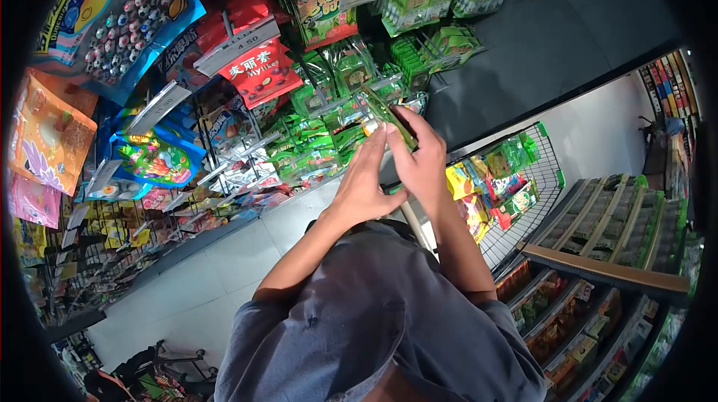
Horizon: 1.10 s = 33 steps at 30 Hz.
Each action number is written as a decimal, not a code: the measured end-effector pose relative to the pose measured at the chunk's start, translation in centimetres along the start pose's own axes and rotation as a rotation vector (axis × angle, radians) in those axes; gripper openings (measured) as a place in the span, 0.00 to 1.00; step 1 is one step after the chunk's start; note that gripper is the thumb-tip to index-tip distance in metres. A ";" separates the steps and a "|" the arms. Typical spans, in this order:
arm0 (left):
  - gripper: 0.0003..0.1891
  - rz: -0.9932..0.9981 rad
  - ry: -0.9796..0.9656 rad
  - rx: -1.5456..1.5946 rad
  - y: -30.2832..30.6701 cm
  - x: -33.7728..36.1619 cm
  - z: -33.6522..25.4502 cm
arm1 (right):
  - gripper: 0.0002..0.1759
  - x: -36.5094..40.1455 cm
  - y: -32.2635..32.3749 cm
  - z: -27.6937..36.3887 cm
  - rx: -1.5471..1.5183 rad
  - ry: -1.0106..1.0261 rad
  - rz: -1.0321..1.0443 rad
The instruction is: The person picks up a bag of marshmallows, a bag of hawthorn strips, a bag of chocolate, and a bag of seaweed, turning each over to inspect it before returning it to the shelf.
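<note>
A small green packet (394, 119) is between my two hands, in front of the hanging green snack bags. My right hand (420, 151) grips its right side, with the fingers curled over the edge. The fingertips of my left hand (366, 178) touch the packet's lower left side, and its thumb points toward my right wrist. Just left of the hands hang more green packets (307, 144) on metal hooks. A red Mylikes bag (262, 71) hangs farther up and left, under a 4.50 price tag (238, 46).
A wire shopping cart (557, 170) with colorful snack bags (486, 185) stands to the right of my forearms. Beyond it are shelves (598, 275) with a wooden edge. Large candy bags (123, 35) hang at the upper left. Another cart and dark shapes show at the lower left.
</note>
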<state>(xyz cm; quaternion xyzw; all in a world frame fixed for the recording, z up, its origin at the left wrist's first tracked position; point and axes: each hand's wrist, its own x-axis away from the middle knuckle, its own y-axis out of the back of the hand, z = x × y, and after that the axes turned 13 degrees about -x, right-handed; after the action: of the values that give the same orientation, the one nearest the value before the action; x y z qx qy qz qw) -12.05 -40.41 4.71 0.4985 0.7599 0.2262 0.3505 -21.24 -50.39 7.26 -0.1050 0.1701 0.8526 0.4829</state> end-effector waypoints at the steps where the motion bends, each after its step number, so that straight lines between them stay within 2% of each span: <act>1: 0.44 -0.049 0.030 0.081 0.4 -0.2 0.5 | 0.17 -0.5 0.5 0.4 -0.116 -0.066 -0.011; 2: 0.33 -0.182 0.022 0.054 0.2 -0.6 1.6 | 0.17 -0.9 1.2 0.5 -0.204 -0.169 0.018; 4: 0.24 -0.377 0.314 0.372 0.4 -1.8 2.7 | 0.18 -1.6 2.4 -0.1 -0.278 -0.250 0.052; 5: 0.21 -0.459 0.367 0.336 0.9 -2.6 3.8 | 0.16 -2.1 2.8 -0.3 -0.328 -0.278 0.067; 6: 0.22 -0.479 0.389 0.420 1.9 -3.4 4.1 | 0.16 -2.4 2.9 -0.3 -0.328 -0.272 0.078; 8: 0.22 -0.404 0.343 0.673 3.3 -4.8 4.3 | 0.14 -3.0 3.0 -0.5 -0.580 -0.410 0.098; 9: 0.21 -0.272 0.352 0.866 5.4 -5.4 2.6 | 0.13 -3.4 2.9 -0.9 -0.625 -0.429 0.137; 10: 0.17 -0.150 0.373 0.932 6.0 -5.8 2.8 | 0.13 -3.6 2.5 -1.1 -0.626 -0.423 0.147; 12: 0.10 -0.070 0.399 0.840 6.9 -6.4 2.3 | 0.13 -3.8 1.7 -1.2 -0.657 -0.439 0.134; 13: 0.10 -0.073 0.397 0.838 7.1 -6.6 2.1 | 0.13 -3.9 1.6 -0.2 -0.657 -0.435 0.212; 15: 0.07 -0.068 0.455 0.861 7.3 -7.1 1.8 | 0.13 -4.3 1.2 -0.6 -0.672 -0.421 0.217; 18: 0.07 -0.143 0.426 0.827 6.8 -7.6 2.5 | 0.12 -5.6 0.4 -1.5 -0.695 -0.400 0.183; 20: 0.07 -0.163 0.363 0.813 6.5 -8.3 3.4 | 0.10 -6.6 0.1 -1.9 -0.676 -0.294 0.159; 24: 0.08 -0.194 0.399 0.736 7.3 -10.1 3.0 | 0.10 -9.7 -0.2 -2.3 -0.691 -0.275 0.175; 30: 0.10 -0.312 0.250 0.745 7.4 -14.1 4.8 | 0.12 -14.8 -0.8 -2.8 -0.803 -0.290 0.248; 33: 0.10 -0.318 0.262 0.691 8.4 -15.7 5.1 | 0.14 -17.4 -0.9 -2.7 -0.860 -0.312 0.316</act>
<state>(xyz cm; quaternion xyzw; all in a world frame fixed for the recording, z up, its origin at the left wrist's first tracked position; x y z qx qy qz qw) 0.85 -51.44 12.03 0.4302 0.8971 -0.0380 0.0931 -11.50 -64.71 10.54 -0.1391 -0.2583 0.9140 0.2801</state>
